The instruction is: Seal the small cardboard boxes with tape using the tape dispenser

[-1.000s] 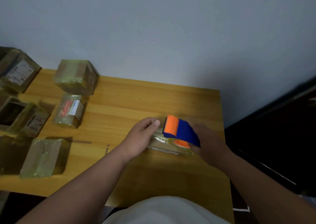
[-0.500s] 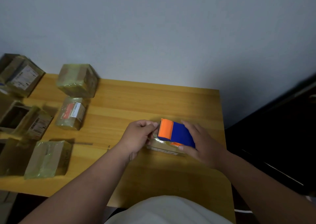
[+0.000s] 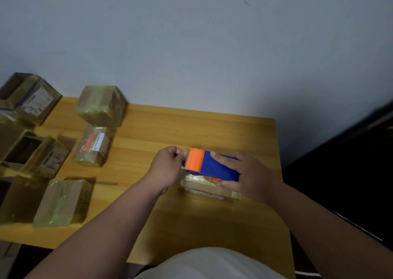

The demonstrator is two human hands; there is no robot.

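Tape dispenser [image 3: 209,167], blue body w/ orange front end, sits tilted on top of a small flat box [image 3: 209,188] wrapped in shiny tape, right-center of the wooden table [image 3: 191,129]. Right hand [image 3: 247,175] grips the dispenser, fingers curled over the blue part. Left hand [image 3: 167,168] is curled at the orange end, fingertips pinching there; can't tell if it's tape. Off to the left, well apart: several more taped boxes, one w/ a red label [image 3: 93,145], an open box [image 3: 23,151] near the edge. Nothing between them & the hands.
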